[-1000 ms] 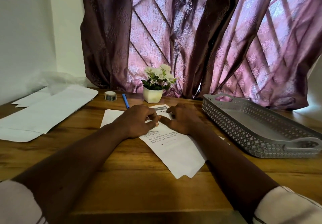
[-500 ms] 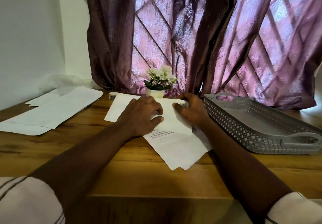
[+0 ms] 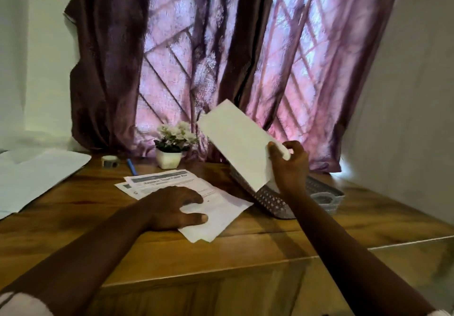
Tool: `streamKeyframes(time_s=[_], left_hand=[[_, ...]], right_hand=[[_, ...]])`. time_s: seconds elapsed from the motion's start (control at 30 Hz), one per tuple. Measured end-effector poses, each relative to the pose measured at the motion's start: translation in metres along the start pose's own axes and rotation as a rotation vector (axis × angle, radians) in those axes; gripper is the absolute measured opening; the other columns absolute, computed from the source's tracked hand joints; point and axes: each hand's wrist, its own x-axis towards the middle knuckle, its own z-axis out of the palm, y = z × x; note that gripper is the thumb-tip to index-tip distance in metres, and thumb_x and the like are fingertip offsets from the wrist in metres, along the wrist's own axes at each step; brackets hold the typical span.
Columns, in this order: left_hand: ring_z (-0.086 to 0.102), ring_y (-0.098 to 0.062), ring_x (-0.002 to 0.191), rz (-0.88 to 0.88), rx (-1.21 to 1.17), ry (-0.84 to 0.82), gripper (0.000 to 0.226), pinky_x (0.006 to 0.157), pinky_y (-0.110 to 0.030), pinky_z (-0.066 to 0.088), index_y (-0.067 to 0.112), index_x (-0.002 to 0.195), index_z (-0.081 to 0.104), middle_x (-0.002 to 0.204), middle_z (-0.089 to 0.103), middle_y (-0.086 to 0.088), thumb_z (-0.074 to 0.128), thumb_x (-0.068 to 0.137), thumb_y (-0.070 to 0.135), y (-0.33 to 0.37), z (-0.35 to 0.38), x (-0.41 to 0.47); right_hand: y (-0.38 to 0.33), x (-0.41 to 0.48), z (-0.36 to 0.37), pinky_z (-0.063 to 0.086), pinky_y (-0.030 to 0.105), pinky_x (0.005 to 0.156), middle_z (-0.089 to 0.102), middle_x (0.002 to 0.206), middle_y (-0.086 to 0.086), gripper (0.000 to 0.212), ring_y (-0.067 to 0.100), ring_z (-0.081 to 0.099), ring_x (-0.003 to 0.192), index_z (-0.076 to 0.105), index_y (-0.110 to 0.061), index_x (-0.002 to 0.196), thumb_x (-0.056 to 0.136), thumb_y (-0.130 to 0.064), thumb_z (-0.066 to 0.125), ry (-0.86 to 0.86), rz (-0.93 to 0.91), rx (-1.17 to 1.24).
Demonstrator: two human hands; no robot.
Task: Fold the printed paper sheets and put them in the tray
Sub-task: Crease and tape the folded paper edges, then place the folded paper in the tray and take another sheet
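The right hand [image 3: 290, 165] pinches a folded sheet [image 3: 239, 143], tilted in the air above the near end of the grey tray [image 3: 324, 194]. Left of the tray, the left hand [image 3: 172, 208] presses flat, fingers spread, on the printed sheets [image 3: 221, 212] lying on the tabletop [image 3: 245, 249].

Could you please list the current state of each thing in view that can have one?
Folded white paper sheet: lifted, tilted, pinched by the right hand above the tray.
Printed paper sheets: unfolded, flat on the table, pressed by the left hand.
Grey perforated plastic tray: on the table, contents hidden.
Blue pen: lying flat.
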Motion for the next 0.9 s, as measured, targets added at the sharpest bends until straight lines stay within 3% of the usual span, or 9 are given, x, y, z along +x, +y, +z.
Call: streamKeyframes(time_s=[0.17,0.33,0.43,0.5,0.6,0.67,0.73,0.8,0.9], left_hand=[[0.044,-0.004,0.137,0.001,0.002,-0.011,0.085,0.117,-0.036,0.035,0.047,0.139,0.054,0.15,0.049,0.024,0.045,0.07,0.096,-0.001,-0.002,-0.002],[0.046,-0.002,0.133,-0.016,-0.057,-0.022,0.09,0.116,-0.037,0.037,0.05,0.132,0.057,0.144,0.052,0.026,0.043,0.06,0.102,-0.001,-0.004,0.0],[0.047,-0.002,0.13,-0.011,-0.077,-0.013,0.094,0.115,-0.037,0.038,0.052,0.126,0.059,0.141,0.053,0.027,0.038,0.052,0.106,-0.002,-0.003,0.002],[0.046,-0.002,0.131,-0.005,-0.062,-0.012,0.095,0.116,-0.038,0.037,0.053,0.126,0.058,0.142,0.052,0.028,0.035,0.051,0.107,-0.004,-0.003,0.004],[0.045,-0.002,0.132,-0.011,-0.051,-0.008,0.093,0.116,-0.039,0.036,0.056,0.123,0.057,0.142,0.05,0.029,0.034,0.05,0.109,-0.005,-0.002,0.007],[0.044,-0.001,0.131,-0.011,-0.045,-0.006,0.089,0.116,-0.039,0.036,0.057,0.121,0.057,0.141,0.05,0.031,0.035,0.052,0.108,-0.005,-0.001,0.008],[0.047,-0.001,0.129,-0.004,-0.053,0.002,0.083,0.114,-0.038,0.038,0.054,0.122,0.06,0.139,0.052,0.03,0.041,0.058,0.104,-0.005,0.0,0.008],[0.051,-0.001,0.124,-0.004,-0.086,0.008,0.073,0.111,-0.037,0.041,0.05,0.121,0.063,0.135,0.056,0.027,0.049,0.066,0.097,-0.005,-0.001,0.007],[0.055,0.002,0.115,0.008,-0.107,0.053,0.073,0.105,-0.035,0.047,0.043,0.117,0.067,0.125,0.062,0.024,0.051,0.068,0.094,-0.003,-0.006,0.005]], right_hand=[[0.022,0.05,-0.028,0.048,0.025,0.06,0.071,0.089,0.011,0.033,0.022,0.064,0.072,0.068,-0.007,0.104,0.088,-0.034,0.08,0.11,0.282,-0.039],[0.053,0.077,-0.035,0.055,0.032,0.061,0.065,0.098,0.014,0.021,0.029,0.066,0.083,0.06,-0.004,0.102,0.087,-0.012,0.072,-0.028,0.68,-0.032],[0.056,0.081,-0.038,0.047,0.022,0.041,0.071,0.071,0.017,0.032,0.023,0.069,0.05,0.057,0.008,0.12,0.093,-0.006,0.065,-0.234,0.795,-0.221],[0.058,0.079,-0.037,0.04,0.019,0.032,0.068,0.07,0.023,0.031,0.021,0.062,0.035,0.057,0.017,0.117,0.092,0.003,0.068,-0.344,0.739,-0.438],[0.048,0.07,-0.036,0.044,0.027,0.029,0.064,0.094,0.023,0.031,0.024,0.063,0.048,0.059,0.007,0.109,0.084,0.008,0.077,-0.538,0.669,-0.747],[0.039,0.065,-0.033,0.05,0.029,0.044,0.06,0.091,0.015,0.028,0.019,0.057,0.063,0.059,0.007,0.107,0.088,-0.003,0.077,-0.685,0.593,-0.93],[0.035,0.062,-0.027,0.055,0.03,0.065,0.061,0.105,0.014,0.027,0.021,0.059,0.08,0.059,0.0,0.108,0.093,-0.017,0.073,-0.673,0.398,-1.017],[0.027,0.06,-0.019,0.055,0.043,0.092,0.06,0.122,0.015,0.032,0.03,0.06,0.105,0.057,-0.011,0.111,0.091,-0.032,0.07,-0.525,0.139,-1.045],[-0.004,0.044,0.013,0.05,0.034,0.088,0.062,0.118,0.003,0.034,0.016,0.061,0.094,0.065,-0.02,0.122,0.091,-0.034,0.07,-0.469,-0.135,-0.688]])
